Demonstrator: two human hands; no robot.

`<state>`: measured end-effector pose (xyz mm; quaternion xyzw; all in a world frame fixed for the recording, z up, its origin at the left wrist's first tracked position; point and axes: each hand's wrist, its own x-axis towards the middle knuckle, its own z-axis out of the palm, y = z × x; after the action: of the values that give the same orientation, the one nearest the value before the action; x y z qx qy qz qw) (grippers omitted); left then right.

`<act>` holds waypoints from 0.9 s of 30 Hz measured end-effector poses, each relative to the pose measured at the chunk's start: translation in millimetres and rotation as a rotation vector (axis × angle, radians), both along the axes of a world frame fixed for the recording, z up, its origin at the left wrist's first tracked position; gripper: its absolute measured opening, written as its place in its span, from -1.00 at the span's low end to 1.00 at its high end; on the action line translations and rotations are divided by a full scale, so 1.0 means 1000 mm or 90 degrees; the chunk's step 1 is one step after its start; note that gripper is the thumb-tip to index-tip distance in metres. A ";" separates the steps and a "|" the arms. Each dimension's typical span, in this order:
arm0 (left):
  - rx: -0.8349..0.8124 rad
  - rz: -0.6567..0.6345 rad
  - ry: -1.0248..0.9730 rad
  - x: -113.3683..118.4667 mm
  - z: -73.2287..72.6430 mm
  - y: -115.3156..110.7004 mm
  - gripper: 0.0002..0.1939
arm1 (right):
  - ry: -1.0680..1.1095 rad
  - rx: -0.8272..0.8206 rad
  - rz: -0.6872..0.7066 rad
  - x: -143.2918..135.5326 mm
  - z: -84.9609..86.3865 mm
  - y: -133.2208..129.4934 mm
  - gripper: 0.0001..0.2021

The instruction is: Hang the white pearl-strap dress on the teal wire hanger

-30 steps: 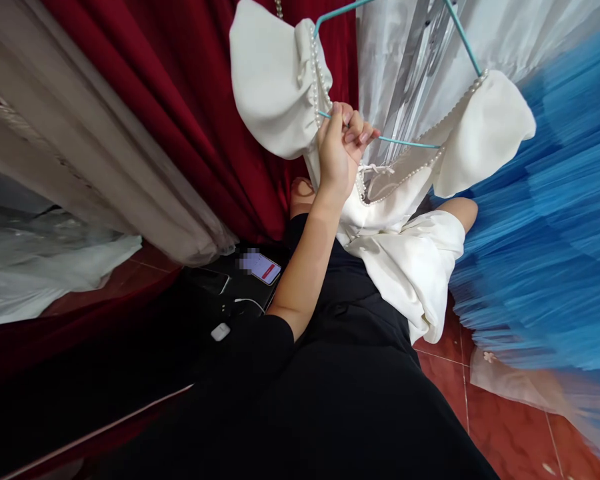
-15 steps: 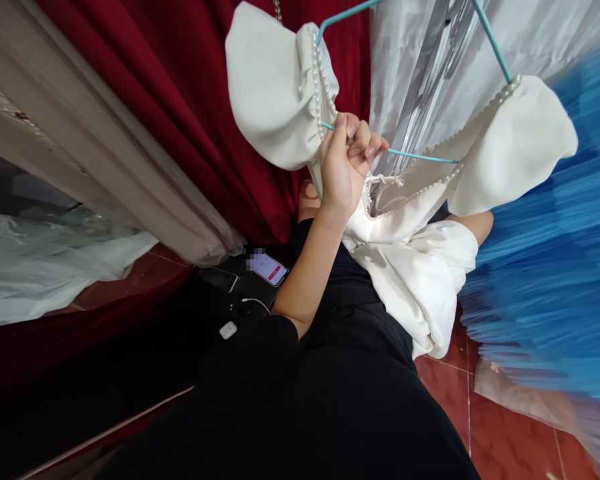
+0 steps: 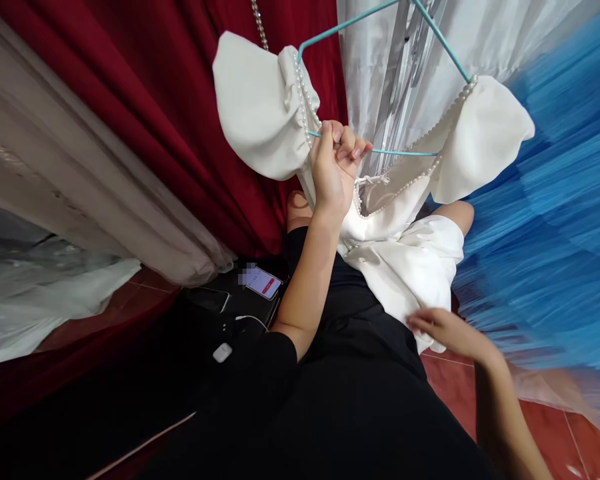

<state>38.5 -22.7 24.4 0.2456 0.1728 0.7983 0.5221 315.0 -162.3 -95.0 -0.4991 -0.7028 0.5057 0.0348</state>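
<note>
A white dress (image 3: 405, 267) with puffed sleeves and pearl-beaded edges hangs on a turquoise hanger (image 3: 353, 21) in front of me, its lower part bunched over my lap. My left hand (image 3: 336, 167) is closed around the bottom bar of the hanger, between the two sleeves. Low on the right, my right hand (image 3: 443, 328) is at the lower folds of the dress, its fingers a little blurred. Whether those fingers touch or pinch the cloth, I cannot tell. The top of the hanger is cut off by the upper edge of the view.
A dark red curtain (image 3: 200, 127) and a pale curtain (image 3: 95, 160) hang on the left. Blue tulle (image 3: 550, 220) fills the right side. A lit phone (image 3: 263, 283), a dark phone (image 3: 209, 299) and a small white case (image 3: 223, 352) lie on a black surface. The floor has red tiles (image 3: 450, 380).
My right hand has come into view from the lower right and reached the lower folds of the dress. My left hand keeps its hold on the hanger; the whole view has shifted slightly.
</note>
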 end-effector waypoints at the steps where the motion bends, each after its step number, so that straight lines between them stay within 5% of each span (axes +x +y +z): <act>1: 0.003 -0.005 -0.007 0.002 0.000 0.000 -0.64 | 0.052 0.038 -0.008 -0.006 0.011 0.009 -0.62; 6: -0.003 -0.007 0.000 0.006 -0.001 0.004 -0.66 | 0.410 0.554 -0.047 -0.081 0.085 0.077 -0.81; 8: -0.001 0.002 0.022 0.006 -0.003 0.007 -0.66 | 0.439 0.733 -0.077 -0.114 0.110 0.109 -0.80; 10: 0.008 0.016 0.055 0.005 -0.007 0.011 -0.65 | 0.372 0.798 -0.138 -0.141 0.125 0.138 -0.78; 14: 0.035 0.052 0.116 0.004 -0.021 0.019 -0.63 | 0.116 0.817 -0.215 -0.172 0.115 0.171 -0.64; 18: 0.029 0.030 0.151 0.007 -0.027 0.009 -0.56 | 0.103 0.893 -0.276 -0.172 0.090 0.171 -0.47; 24: -0.012 -0.074 0.468 -0.011 -0.013 -0.047 -0.73 | 0.169 0.907 -0.247 -0.147 0.097 0.179 -0.52; 27: 0.036 0.046 0.590 -0.025 0.002 -0.067 -0.70 | 0.159 0.908 -0.236 -0.145 0.097 0.183 -0.50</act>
<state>13.8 -89.2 26.4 0.5842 0.3745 0.6267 0.3547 170.3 20.3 1.9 -0.4044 -0.7556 -0.0337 0.5142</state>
